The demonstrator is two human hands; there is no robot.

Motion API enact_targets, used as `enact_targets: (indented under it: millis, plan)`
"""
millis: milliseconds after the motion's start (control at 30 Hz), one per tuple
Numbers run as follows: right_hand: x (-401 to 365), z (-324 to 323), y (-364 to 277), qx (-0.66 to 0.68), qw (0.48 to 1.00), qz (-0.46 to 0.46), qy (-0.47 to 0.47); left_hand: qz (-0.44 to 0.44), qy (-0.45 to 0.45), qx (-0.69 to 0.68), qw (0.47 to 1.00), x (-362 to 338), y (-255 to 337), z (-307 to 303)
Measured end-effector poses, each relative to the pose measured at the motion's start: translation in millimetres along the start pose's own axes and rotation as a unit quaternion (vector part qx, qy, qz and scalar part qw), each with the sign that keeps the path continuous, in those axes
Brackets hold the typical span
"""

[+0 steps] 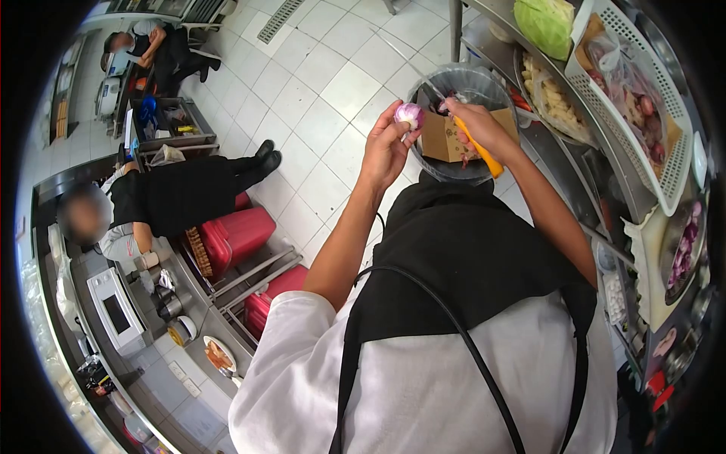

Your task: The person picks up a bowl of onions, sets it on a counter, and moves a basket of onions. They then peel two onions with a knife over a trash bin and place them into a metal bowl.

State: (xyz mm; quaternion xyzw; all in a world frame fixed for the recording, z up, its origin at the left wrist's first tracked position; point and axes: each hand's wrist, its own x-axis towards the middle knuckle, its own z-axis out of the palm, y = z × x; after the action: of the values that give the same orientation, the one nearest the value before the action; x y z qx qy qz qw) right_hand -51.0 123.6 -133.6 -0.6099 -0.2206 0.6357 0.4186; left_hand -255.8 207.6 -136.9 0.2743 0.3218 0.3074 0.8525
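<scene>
In my left hand (387, 151) is a partly peeled red onion (409, 114), pinched between thumb and fingers with its pale end showing. My right hand (482, 127) is closed round a knife with a yellow-orange handle (484, 151); its long blade points away, up and to the left. Both hands are over a round waste bin (501, 83) lined with a clear bag. Inside the bin lie a piece of brown cardboard (442, 140) and dark scraps.
On the right, a metal counter holds a green cabbage (546, 26), a bag of pale peeled pieces (556, 106), a white basket (677, 181) with red onions, and a bowl of cut purple onion (684, 250). Two people (170, 197) (162, 49) are at the left, near red bins (238, 234).
</scene>
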Motion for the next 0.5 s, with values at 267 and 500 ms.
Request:
enact_targets:
  millis: [267,500]
  plan:
    - [3.7,12.4,7.2,-0.056,0.998,-0.037,0.011,0.009,0.012,0.054,0.998,0.3,-2.5,-0.7]
    - [-11.8,22.0,-4.9,-0.099,0.992,-0.059,0.048,0.005,0.026,0.05,0.998,4.3,-7.0,2.8]
